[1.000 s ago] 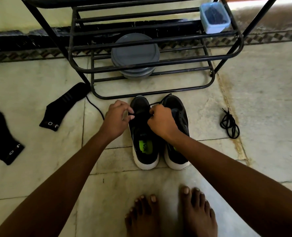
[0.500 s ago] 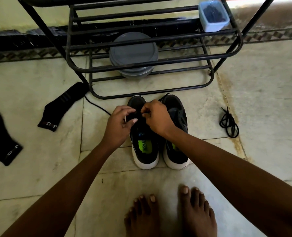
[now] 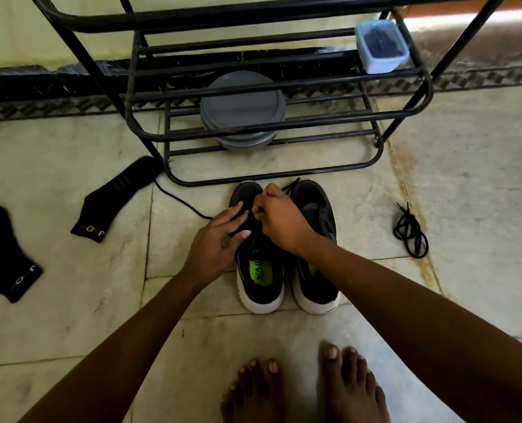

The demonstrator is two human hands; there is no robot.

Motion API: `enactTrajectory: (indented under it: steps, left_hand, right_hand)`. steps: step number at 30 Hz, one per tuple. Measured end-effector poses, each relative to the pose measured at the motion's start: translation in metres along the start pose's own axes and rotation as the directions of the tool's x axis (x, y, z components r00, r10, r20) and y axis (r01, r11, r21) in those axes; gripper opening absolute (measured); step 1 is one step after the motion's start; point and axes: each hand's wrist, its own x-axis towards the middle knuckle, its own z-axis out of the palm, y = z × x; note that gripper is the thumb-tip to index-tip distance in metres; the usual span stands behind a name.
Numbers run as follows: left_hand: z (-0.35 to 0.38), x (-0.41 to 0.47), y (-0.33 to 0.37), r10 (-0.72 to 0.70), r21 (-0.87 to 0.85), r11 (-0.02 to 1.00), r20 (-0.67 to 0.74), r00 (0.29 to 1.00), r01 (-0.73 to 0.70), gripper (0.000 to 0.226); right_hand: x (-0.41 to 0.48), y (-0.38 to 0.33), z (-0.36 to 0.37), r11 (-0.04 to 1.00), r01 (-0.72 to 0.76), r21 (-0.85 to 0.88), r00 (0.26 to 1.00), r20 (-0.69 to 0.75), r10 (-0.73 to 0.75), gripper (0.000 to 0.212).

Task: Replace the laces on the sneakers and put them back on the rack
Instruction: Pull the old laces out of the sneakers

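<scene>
Two black sneakers with white soles stand side by side on the floor, toes toward the rack: the left sneaker and the right sneaker. My left hand lies with straight fingers across the left sneaker's lacing area. My right hand pinches a black lace over the same shoe. That lace trails left across the floor. A second black lace lies coiled on the floor to the right. The black metal rack stands just beyond the sneakers.
Two black socks lie on the left, the near sock and the far-left sock. A grey lidded container sits on the rack's low shelf, a blue tub higher up. My bare feet stand at the bottom.
My left hand uncurled from its grip and slid down and right, its fingers now flat over the left sneaker. My right hand shifted slightly toward the shoe's toe, still pinching the lace.
</scene>
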Motion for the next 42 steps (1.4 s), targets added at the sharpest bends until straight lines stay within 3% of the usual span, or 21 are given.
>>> enactTrajectory:
  steps: [8,11,16,20,22,24,27,29,31,32,34,35,37,39,41,42]
  left_hand:
    - [-0.003,0.002,0.001,0.05,0.18,0.981,0.156,0.987,-0.078,0.052]
    - [-0.007,0.006,0.004,0.053,0.284,0.952,0.216,0.975,-0.115,0.056]
    - [-0.009,0.008,0.013,0.042,0.362,0.922,0.253,0.967,-0.135,0.049]
    - [-0.011,0.014,0.016,-0.003,0.416,0.902,0.267,0.964,-0.113,0.039]
    - [-0.013,0.017,0.019,-0.026,0.438,0.894,0.27,0.963,-0.099,0.039]
    - [-0.014,0.019,0.021,-0.047,0.459,0.883,0.285,0.957,-0.094,0.042]
    - [-0.015,0.024,0.026,-0.118,0.526,0.848,0.304,0.945,-0.063,0.053]
    - [-0.014,0.026,0.026,-0.134,0.55,0.832,0.316,0.939,-0.067,0.055]
    - [-0.013,0.027,0.027,-0.111,0.545,0.833,0.337,0.935,-0.098,0.048]
    - [-0.013,0.027,0.027,-0.106,0.544,0.833,0.337,0.935,-0.101,0.046]
    - [-0.012,0.027,0.027,-0.115,0.546,0.833,0.326,0.938,-0.088,0.046]
    - [-0.012,0.028,0.026,-0.127,0.55,0.832,0.321,0.938,-0.076,0.046]
    - [-0.011,0.028,0.026,-0.154,0.572,0.818,0.318,0.935,-0.06,0.048]
    - [-0.009,0.028,0.026,-0.16,0.596,0.801,0.309,0.938,-0.06,0.049]
    - [-0.008,0.026,0.029,-0.157,0.611,0.789,0.305,0.939,-0.067,0.048]
    - [-0.008,0.026,0.03,-0.157,0.619,0.782,0.305,0.939,-0.071,0.048]
  right_hand:
    - [-0.01,0.002,0.007,1.0,0.02,0.024,0.999,-0.033,-0.019,0.013]
    - [-0.007,-0.002,0.005,0.998,0.008,0.056,1.0,0.009,-0.009,0.017]
    - [-0.001,-0.002,-0.009,0.959,-0.071,0.274,0.993,0.107,0.042,0.028]
    - [-0.002,-0.002,-0.016,0.957,-0.058,0.285,0.987,0.162,0.012,0.033]
    - [-0.001,-0.004,-0.019,0.98,-0.01,0.2,0.992,0.126,-0.016,0.03]
    - [0.0,-0.005,-0.022,0.996,0.078,-0.053,0.996,0.04,-0.076,0.031]
    - [-0.001,0.0,-0.024,0.881,0.155,-0.447,0.97,-0.101,-0.222,0.035]
    - [-0.003,0.005,-0.023,0.859,0.148,-0.49,0.938,-0.206,-0.279,0.027]
    - [-0.004,0.006,-0.023,0.946,0.089,-0.313,0.928,-0.318,-0.193,0.019]
    - [-0.005,0.004,-0.027,0.994,0.028,-0.103,0.934,-0.352,-0.062,0.017]
    - [-0.006,-0.004,-0.034,0.917,-0.15,0.37,0.945,-0.218,0.243,0.014]
    - [-0.006,-0.008,-0.036,0.857,-0.19,0.479,0.947,-0.141,0.289,0.012]
    - [-0.01,-0.013,-0.04,0.914,-0.141,0.381,0.973,-0.117,0.198,0.016]
    - [-0.01,-0.012,-0.045,0.994,-0.098,0.056,0.994,-0.042,0.101,0.02]
    - [-0.006,-0.013,-0.056,0.937,-0.116,-0.33,0.969,0.168,0.179,0.013]
    - [-0.005,-0.015,-0.061,0.888,-0.118,-0.444,0.939,0.243,0.245,0.008]
